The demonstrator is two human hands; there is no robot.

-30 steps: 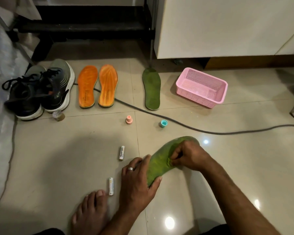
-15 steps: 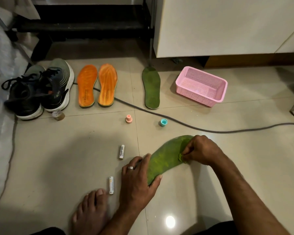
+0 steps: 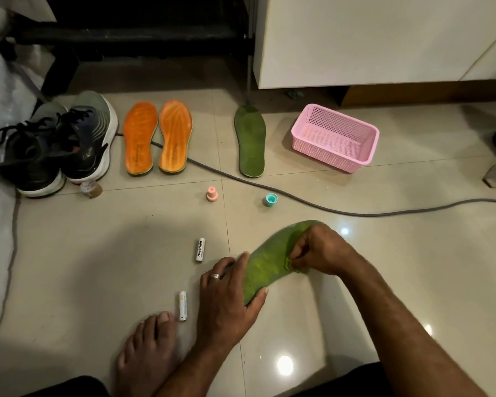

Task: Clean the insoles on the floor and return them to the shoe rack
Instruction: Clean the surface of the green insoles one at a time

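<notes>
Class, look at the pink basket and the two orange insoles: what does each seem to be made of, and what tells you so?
Pink basket: likely moulded plastic, slightly glossy, its walls a regular grid of small holes. Orange insoles: probably foam with a matt fabric top; thin, with faint pressed ridges.

Both forearms are bare, no sleeves showing. The left hand (image 3: 226,299) wears a plain silver band ring (image 3: 214,276). A bare foot (image 3: 148,349) sits at seven o'clock, beside dark trouser fabric (image 3: 69,386).
</notes>
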